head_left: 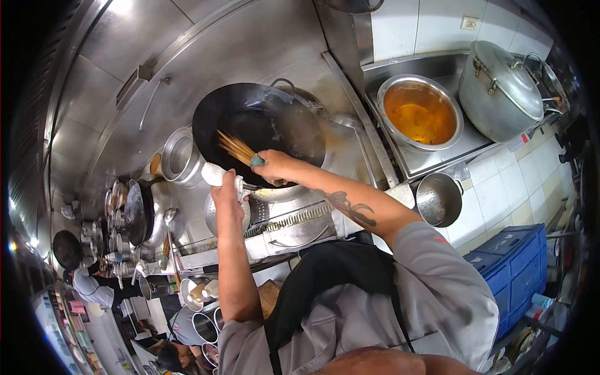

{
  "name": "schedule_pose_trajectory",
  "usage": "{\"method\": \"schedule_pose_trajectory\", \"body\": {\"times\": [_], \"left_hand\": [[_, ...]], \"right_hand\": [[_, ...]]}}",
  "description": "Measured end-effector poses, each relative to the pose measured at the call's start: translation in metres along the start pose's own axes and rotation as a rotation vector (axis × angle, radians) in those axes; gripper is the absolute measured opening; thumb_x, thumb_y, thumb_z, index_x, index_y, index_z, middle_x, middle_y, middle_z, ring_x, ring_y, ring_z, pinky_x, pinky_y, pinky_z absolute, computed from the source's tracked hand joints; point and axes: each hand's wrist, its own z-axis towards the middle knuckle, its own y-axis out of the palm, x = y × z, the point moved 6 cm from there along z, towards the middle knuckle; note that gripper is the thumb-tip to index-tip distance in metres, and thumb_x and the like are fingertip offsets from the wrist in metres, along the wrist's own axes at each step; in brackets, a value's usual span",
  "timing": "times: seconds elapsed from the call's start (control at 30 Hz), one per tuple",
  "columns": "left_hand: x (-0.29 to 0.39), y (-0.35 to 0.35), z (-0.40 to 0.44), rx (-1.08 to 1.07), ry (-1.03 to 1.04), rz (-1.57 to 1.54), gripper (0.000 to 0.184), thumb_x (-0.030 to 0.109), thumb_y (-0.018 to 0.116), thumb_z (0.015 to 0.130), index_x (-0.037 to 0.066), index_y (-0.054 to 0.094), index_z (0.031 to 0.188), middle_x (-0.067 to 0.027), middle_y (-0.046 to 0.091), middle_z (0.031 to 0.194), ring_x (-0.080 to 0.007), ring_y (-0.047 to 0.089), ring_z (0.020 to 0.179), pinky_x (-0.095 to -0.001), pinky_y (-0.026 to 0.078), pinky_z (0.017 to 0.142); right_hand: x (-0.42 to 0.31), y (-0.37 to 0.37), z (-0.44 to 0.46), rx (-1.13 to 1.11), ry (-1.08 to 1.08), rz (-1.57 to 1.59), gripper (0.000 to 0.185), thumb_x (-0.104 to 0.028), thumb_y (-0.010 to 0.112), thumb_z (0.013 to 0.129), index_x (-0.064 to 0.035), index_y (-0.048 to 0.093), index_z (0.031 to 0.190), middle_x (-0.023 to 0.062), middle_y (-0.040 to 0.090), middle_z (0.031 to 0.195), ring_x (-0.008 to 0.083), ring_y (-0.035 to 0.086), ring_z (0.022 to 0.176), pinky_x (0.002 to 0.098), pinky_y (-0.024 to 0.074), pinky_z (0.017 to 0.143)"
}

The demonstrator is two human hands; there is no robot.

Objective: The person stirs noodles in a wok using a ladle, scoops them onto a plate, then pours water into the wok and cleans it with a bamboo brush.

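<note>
A large black wok (pixel 219 103) sits tilted on the stove, its inside dark and wet, with some steam at its right side. My right hand (pixel 275 167) is closed around a bamboo wok brush (pixel 235 147) near a green band on it. The bristles point left, inside the wok. My left hand (pixel 226 190) is closed on a white cloth (pixel 215 175) at the wok's near edge, where a dark handle shows next to it. How far the cloth wraps this handle is hidden. A loop handle (pixel 284 82) stands at the wok's far rim.
A metal pot of orange-brown liquid (pixel 420 112) and a lidded pot (pixel 500 87) stand to the right. A ladle (pixel 345 120) lies beside the wok. Steel bowls (pixel 180 156) and a perforated strainer (pixel 215 215) are left. A blue crate (pixel 509 269) stands behind right; other people work lower left.
</note>
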Motion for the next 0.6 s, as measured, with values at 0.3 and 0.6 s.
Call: {"method": "schedule_pose_trajectory", "body": {"times": [0.3,0.6], "left_hand": [[0.021,0.015,-0.016,-0.027,0.332,0.121,0.039,0.011,0.067,0.080,-0.004,0.044,0.107,-0.0133,0.058,0.094,-0.0158,0.059,0.077,-0.0293,0.050,0.066],[0.059,0.046,-0.059,-0.073,0.617,0.237,0.049,0.008,0.063,0.082,-0.010,0.039,0.121,-0.0170,0.058,0.101,-0.0193,0.059,0.089,-0.0316,0.048,0.082]], "right_hand": [[-0.008,-0.093,0.049,0.022,0.101,0.440,0.039,-0.038,0.067,0.086,-0.0083,0.056,0.110,0.0100,0.060,0.070,0.0207,0.060,0.048,0.0329,0.0444,0.036],[0.009,-0.059,-0.023,0.030,-0.010,0.140,0.032,-0.027,0.065,0.089,-0.0070,0.055,0.111,0.0105,0.062,0.073,0.0193,0.060,0.053,0.0345,0.0482,0.044]]}}
